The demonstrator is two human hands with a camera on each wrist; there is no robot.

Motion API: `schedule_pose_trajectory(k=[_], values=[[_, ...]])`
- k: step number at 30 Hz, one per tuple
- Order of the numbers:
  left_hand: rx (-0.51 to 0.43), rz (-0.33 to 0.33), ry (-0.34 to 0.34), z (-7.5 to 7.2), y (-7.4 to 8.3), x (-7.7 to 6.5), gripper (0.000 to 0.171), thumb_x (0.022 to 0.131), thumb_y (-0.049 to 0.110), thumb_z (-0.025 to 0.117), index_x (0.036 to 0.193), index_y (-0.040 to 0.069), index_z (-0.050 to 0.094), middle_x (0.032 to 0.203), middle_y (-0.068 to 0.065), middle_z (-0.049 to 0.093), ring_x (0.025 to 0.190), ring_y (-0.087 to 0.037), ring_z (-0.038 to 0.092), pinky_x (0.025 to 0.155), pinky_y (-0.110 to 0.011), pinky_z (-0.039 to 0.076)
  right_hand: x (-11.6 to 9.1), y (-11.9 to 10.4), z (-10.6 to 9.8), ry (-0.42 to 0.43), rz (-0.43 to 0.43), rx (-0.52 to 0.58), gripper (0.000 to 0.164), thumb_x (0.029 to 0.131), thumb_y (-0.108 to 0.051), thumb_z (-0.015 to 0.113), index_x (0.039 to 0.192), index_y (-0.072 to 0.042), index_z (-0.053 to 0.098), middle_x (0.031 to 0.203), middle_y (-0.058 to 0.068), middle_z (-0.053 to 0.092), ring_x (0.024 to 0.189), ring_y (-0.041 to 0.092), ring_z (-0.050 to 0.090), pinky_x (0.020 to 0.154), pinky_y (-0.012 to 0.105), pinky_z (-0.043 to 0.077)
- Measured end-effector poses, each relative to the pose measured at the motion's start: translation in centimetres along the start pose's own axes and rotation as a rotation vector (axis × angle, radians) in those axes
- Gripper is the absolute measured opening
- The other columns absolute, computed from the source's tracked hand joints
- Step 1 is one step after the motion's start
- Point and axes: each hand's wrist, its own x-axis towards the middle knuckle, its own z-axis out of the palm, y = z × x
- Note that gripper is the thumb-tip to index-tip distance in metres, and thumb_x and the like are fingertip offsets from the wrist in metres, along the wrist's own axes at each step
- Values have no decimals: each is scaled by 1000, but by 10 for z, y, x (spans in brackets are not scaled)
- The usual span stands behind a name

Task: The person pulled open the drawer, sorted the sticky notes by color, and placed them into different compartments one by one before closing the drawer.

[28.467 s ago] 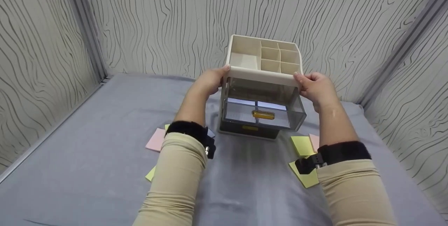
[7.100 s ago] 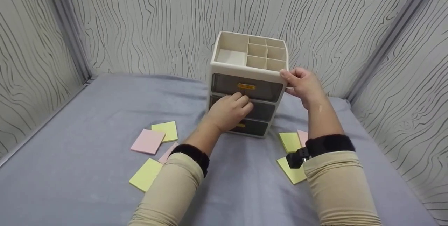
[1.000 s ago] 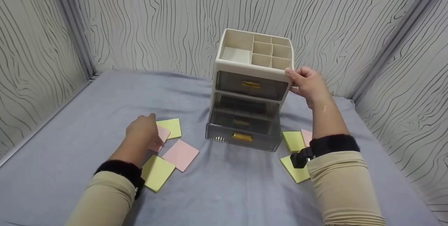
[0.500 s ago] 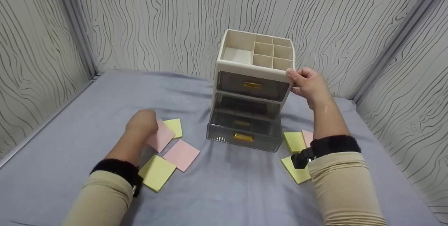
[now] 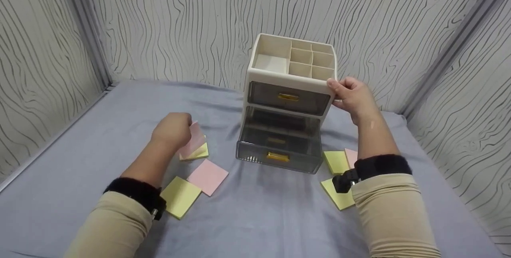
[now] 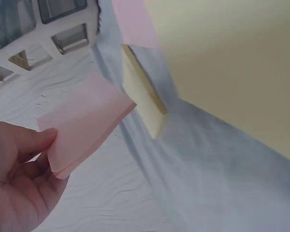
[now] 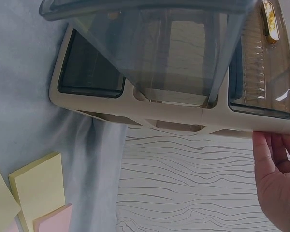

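Observation:
My left hand pinches a pink sticky note pad between thumb and fingers, raised over a yellow pad. In the left wrist view the pink pad juts out from the thumb and fingertips. At the upper right front corner of a cream desktop drawer organizer, my right hand grips the edge, thumb in front. The organizer's dark, see-through middle drawer is pulled out; the top drawer is closed. Nothing shows inside the pulled-out drawer.
Another pink pad and a yellow pad lie at the left on the grey cloth. On the right are two yellow pads and a pink pad, partly covered by the right wrist. A wood-grain-patterned wall stands behind.
Over the last second my left hand picked up the pink pad and moved it up and right. Compared with 7.1 seconds ago, the middle drawer is out. The right hand keeps its grip.

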Motion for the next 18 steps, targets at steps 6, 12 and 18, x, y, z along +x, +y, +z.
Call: schedule_pose_trajectory(k=[6,12,18], values=[[38,87,102,-10,32,-6,21,81,-5,54,100,3,61,97,-14,61,86,-28,60,72,-42,49,0,1,-1,5,-3,2,42,79,-46,64,86,-8,49,103,9,51,95,18,56,90,37,45],[74,159,189,-24,64,-18,23,76,-2,63,99,3,61,93,-12,60,85,-29,61,69,-41,51,1,1,-1,7,-12,-14,43,79,-48,63,86,-8,49,102,9,50,98,20,54,90,37,46],[65,193,243,-44,84,-23,27,77,-2,63,103,4,61,95,-11,59,88,-28,60,70,-41,51,1,1,0,8,-3,-9,43,79,-48,63,87,-8,49,105,9,51,100,20,53,90,37,45]])
